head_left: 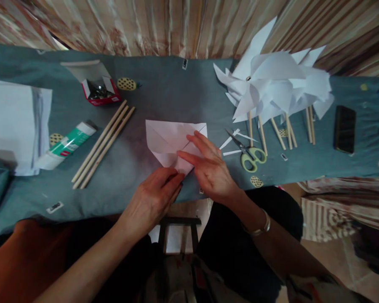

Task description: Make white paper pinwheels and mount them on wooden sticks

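A white sheet of paper (164,136) with crease lines lies in front of me, its near corner being folded over. My left hand (156,191) pinches that near corner between thumb and fingers at the table's front edge. Across the paper's right part rests my right hand (208,164), its fingers stretched out and pressing on the sheet. Just right of this hand are scissors (248,153) with green handles, shut blades pointing away, beside thin paper strips (236,136).
Paper pinwheels (271,80) on wooden sticks lie at the back right, near a dark phone (345,129). On the left are three wooden sticks (102,147), a glue stick (69,145), a red box of metal fasteners (101,92) and a paper stack (12,126).
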The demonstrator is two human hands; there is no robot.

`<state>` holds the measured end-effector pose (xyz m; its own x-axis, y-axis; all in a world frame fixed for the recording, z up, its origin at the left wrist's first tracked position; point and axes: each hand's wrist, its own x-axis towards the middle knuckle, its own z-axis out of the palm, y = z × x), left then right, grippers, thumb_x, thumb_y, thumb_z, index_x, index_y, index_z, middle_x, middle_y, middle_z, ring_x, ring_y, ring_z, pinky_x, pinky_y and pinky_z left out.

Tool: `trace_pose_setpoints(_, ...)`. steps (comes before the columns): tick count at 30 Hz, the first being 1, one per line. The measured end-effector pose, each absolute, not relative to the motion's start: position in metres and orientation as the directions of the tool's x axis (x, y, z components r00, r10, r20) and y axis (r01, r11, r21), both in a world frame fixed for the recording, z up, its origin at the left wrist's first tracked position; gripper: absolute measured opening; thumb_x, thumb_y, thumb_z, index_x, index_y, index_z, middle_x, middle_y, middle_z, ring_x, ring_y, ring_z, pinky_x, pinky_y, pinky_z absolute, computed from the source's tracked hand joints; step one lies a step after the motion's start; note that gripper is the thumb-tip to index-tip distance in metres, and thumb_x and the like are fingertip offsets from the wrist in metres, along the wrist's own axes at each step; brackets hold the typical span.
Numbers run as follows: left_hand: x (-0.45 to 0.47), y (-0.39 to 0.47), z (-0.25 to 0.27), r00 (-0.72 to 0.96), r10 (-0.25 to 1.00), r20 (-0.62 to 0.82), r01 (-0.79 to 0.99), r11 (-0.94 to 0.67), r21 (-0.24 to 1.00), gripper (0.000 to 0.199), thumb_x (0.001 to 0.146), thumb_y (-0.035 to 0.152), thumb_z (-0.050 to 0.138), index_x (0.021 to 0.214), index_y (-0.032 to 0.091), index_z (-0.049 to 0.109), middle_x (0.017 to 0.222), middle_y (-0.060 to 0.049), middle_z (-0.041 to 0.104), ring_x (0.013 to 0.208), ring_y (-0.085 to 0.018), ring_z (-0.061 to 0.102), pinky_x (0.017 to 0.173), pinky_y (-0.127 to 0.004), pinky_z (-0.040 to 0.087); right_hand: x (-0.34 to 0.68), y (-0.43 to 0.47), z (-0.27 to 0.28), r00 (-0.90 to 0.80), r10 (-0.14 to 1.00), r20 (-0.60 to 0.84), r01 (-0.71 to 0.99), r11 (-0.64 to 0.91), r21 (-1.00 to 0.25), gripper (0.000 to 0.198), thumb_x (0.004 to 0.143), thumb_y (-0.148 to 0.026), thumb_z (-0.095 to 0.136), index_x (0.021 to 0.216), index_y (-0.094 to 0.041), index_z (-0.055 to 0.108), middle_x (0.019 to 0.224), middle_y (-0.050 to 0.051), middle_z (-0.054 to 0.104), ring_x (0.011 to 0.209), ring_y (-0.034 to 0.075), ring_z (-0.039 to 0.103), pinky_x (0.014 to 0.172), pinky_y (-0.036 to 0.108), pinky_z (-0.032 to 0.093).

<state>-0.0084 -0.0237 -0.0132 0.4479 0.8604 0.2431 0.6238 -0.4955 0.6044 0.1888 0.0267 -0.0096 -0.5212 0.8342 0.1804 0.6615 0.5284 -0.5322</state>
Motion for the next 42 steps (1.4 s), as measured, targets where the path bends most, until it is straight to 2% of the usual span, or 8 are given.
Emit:
trace_pose_setpoints(7,-0.009,-0.021,-0.011,0.453,0.845,0.285,0.621,-0.529,0.579,0.021,0.097,0.016,0.05,0.116,0.017,0.06,0.103,-0.009,0.065,0.09,-0.019,0.068,0.079,-0.031,0.062,0.198,0.074,-0.009,-0.369,0.913,0.175,0.719,0.4,-0.569,0.052,0.097,-0.027,0.043,0.148,-0.022,0.041,0.156,0.009,0.043,0.147,0.027,0.035,0.12,0.054,0.031)
trace_pose_setpoints(12,-0.01,-0.019,-0.009,0.457,0.832,0.313,0.622,-0.551,0.556,0.025,0.097,0.015,0.05,0.12,0.019,0.058,0.103,-0.01,0.066,0.091,-0.02,0.068,0.077,-0.032,0.063,0.191,0.096,-0.014,-0.392,0.903,0.174,0.729,0.42,-0.54,0.047,0.096,-0.031,0.048,0.14,-0.018,0.051,0.145,0.012,0.055,0.135,0.028,0.05,0.115,0.05,0.039)
trace_pose_setpoints(18,-0.024,-0.017,-0.007,0.463,0.826,0.321,0.657,-0.563,0.502,0.033,0.094,0.009,0.049,0.126,0.015,0.055,0.104,-0.01,0.065,0.09,-0.02,0.067,0.078,-0.032,0.061,0.199,0.097,-0.01,-0.342,0.929,0.138,0.742,0.358,-0.567,0.038,0.093,-0.03,0.055,0.128,-0.017,0.062,0.115,0.009,0.074,0.096,0.024,0.069,0.095,0.045,0.054)
trace_pose_setpoints(25,-0.047,-0.007,-0.004,0.455,0.836,0.306,0.745,-0.546,0.384,0.03,0.094,0.012,0.05,0.123,0.013,0.058,0.096,-0.008,0.067,0.085,-0.021,0.064,0.076,-0.035,0.058,0.201,0.094,-0.013,-0.357,0.909,0.216,0.735,0.416,-0.535,0.044,0.092,-0.03,0.056,0.135,-0.018,0.057,0.139,0.011,0.061,0.13,0.026,0.055,0.112,0.045,0.043)
trace_pose_setpoints(29,-0.064,0.002,-0.005,0.397,0.861,0.317,0.814,-0.49,0.311,0.027,0.095,0.013,0.051,0.12,0.014,0.061,0.095,-0.007,0.067,0.088,-0.022,0.062,0.079,-0.037,0.057,0.196,0.088,-0.009,-0.325,0.935,0.139,0.724,0.341,-0.6,0.042,0.092,-0.031,0.056,0.131,-0.019,0.06,0.121,0.01,0.071,0.096,0.023,0.07,0.092,0.042,0.055)
trace_pose_setpoints(33,-0.076,0.009,-0.001,0.342,0.884,0.32,0.845,-0.438,0.306,0.031,0.095,0.01,0.047,0.122,0.019,0.06,0.111,-0.006,0.066,0.104,-0.023,0.06,0.09,-0.039,0.055,0.196,0.076,-0.006,-0.252,0.965,0.071,0.695,0.231,-0.681,0.035,0.089,-0.029,0.06,0.122,-0.018,0.066,0.096,0.005,0.076,0.07,0.016,0.068,0.074,0.034,0.057)
trace_pose_setpoints(36,-0.069,0.005,0.004,0.328,0.871,0.366,0.85,-0.441,0.288,0.035,0.093,0.007,0.049,0.124,0.018,0.057,0.122,-0.009,0.063,0.112,-0.025,0.057,0.095,-0.044,0.052,0.198,0.068,-0.008,-0.237,0.969,0.071,0.669,0.215,-0.712,0.032,0.088,-0.029,0.062,0.118,-0.02,0.069,0.09,0.003,0.076,0.065,0.014,0.066,0.067,0.03,0.055)
trace_pose_setpoints(42,-0.033,-0.012,0.001,0.503,0.788,0.355,0.725,-0.608,0.324,0.016,0.092,0.022,0.062,0.106,0.014,0.063,0.095,-0.008,0.068,0.087,-0.023,0.061,0.077,-0.037,0.057,0.198,0.062,-0.01,-0.223,0.97,0.1,0.667,0.227,-0.71,0.029,0.088,-0.028,0.062,0.115,-0.02,0.071,0.089,0.004,0.076,0.068,0.015,0.066,0.067,0.03,0.054)
